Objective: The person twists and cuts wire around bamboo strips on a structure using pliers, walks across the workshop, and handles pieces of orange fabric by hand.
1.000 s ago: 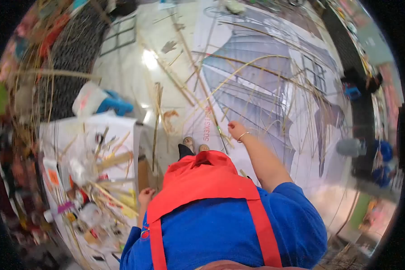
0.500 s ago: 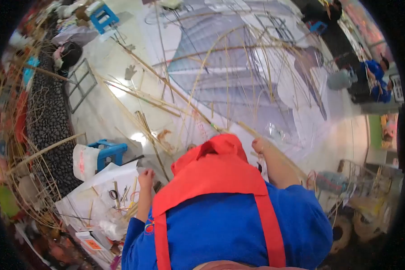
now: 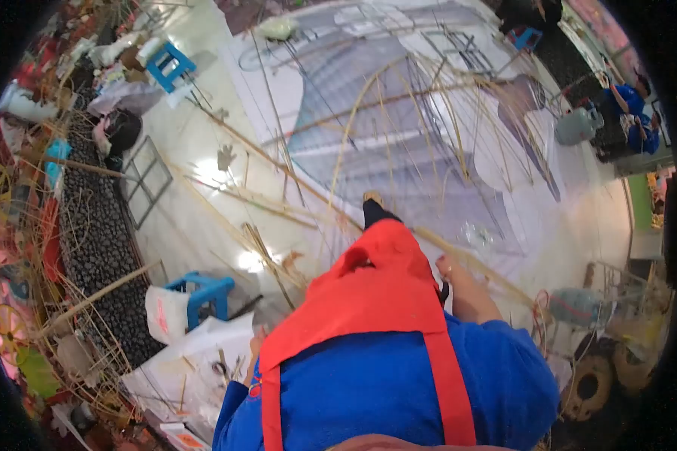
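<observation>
My left hand hangs low beside the red apron, close to a white sheet with small tools and sticks. Its fingers are mostly hidden, so its grip does not show. On the other side, my right hand is held out by a long bamboo strip. Whether it touches the strip is unclear, and its fingers are too small to read. Ahead of the apron, a foot in a tan shoe stands at the edge of a large printed sheet. Thin bent bamboo strips form a frame over that sheet.
Blue stools and a metal grid frame stand to the left, beside a dark pebbled strip. Bamboo sticks lie across the floor. At right are a gas cylinder and people in blue.
The surroundings have shifted slightly right and down in view. A shoe and dark trouser leg now show ahead of the apron. My left hand has dropped back, partly behind the apron.
</observation>
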A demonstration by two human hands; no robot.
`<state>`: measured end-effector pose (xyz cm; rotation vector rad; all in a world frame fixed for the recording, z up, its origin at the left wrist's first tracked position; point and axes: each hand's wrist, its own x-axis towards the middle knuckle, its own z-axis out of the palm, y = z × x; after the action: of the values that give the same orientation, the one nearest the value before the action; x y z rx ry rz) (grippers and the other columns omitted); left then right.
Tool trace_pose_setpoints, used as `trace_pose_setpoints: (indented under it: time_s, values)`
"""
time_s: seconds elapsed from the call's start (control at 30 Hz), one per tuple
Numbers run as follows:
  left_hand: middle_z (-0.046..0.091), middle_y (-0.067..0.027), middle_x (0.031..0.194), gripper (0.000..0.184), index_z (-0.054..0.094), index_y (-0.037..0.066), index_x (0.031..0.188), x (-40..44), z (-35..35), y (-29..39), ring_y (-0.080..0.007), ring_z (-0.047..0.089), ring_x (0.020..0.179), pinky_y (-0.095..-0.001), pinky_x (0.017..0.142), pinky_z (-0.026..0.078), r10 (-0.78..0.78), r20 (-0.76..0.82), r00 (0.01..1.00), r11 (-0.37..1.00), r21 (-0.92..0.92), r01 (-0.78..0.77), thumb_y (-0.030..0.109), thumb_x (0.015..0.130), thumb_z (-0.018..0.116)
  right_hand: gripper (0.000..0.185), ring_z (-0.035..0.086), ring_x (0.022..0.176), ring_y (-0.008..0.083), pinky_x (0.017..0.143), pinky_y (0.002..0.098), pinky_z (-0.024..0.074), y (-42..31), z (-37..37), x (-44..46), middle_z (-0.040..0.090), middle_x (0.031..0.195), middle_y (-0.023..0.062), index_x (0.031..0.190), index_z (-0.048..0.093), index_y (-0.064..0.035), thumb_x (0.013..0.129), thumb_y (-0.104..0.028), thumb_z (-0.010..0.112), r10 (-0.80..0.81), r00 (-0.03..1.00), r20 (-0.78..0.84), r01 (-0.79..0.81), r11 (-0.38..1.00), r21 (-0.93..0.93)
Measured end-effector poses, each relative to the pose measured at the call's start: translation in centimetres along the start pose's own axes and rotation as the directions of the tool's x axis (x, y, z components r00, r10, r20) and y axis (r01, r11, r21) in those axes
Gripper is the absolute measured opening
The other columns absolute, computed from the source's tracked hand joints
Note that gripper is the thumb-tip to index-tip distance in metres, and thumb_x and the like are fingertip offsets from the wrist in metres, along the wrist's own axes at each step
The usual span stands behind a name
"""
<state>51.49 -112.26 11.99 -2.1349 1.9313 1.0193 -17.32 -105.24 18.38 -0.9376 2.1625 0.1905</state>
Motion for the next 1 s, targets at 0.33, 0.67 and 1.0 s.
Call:
trace_pose_setpoints:
  time_s: [0.33, 0.67, 1.0]
  values:
    - [0.063, -0.0091, 0.069, 0.026, 0.063, 0.000, 0.083, 14.7, -1.7, 20.1, -0.0165, 0.060, 0.068, -0.0307, 0.063, 0.048, -0.395, -0.210, 0.894, 0.575, -0.816, 0.062, 0.025, 0.074, 0.062, 0.033, 0.057, 0.094, 0.0299, 0.081, 0.0384, 0.0441, -2.2, -10.3, 18.3, 0.061, 0.097, 0.0163, 0.095, 0.063, -0.0084, 0.074, -0.028, 0.047, -0.028, 0.998, 0.061, 0.031, 0.999, -0.041]
    - [0.059, -0.0072, 0.065, 0.033, 0.061, -0.003, 0.081, 20.1, -13.3, 40.8, -0.0118, 0.055, 0.055, -0.0251, 0.052, 0.045, -0.512, -0.112, 0.852, 0.635, -0.717, 0.288, 0.028, 0.084, 0.054, 0.022, 0.056, 0.062, 0.0175, 0.057, 0.0285, 0.0448, -1.4, -33.0, 38.0, 0.059, 0.069, 0.0079, 0.089, 0.060, -0.0008, 0.077, -0.019, 0.053, -0.014, 0.981, -0.193, 0.126, 0.803, 0.583]
    - [0.062, -0.0122, 0.076, 0.030, 0.062, 0.000, 0.088, 21.0, -10.4, 38.3, -0.0212, 0.060, 0.072, -0.0300, 0.063, 0.049, -0.557, 0.033, 0.830, 0.712, -0.496, 0.498, 0.028, 0.081, 0.057, 0.022, 0.059, 0.070, 0.0297, 0.066, 0.0388, 0.0475, 3.4, -30.1, 40.1, 0.062, 0.074, 0.0127, 0.081, 0.061, -0.0045, 0.078, -0.023, 0.050, -0.200, 0.980, -0.016, 0.196, 0.971, -0.138]
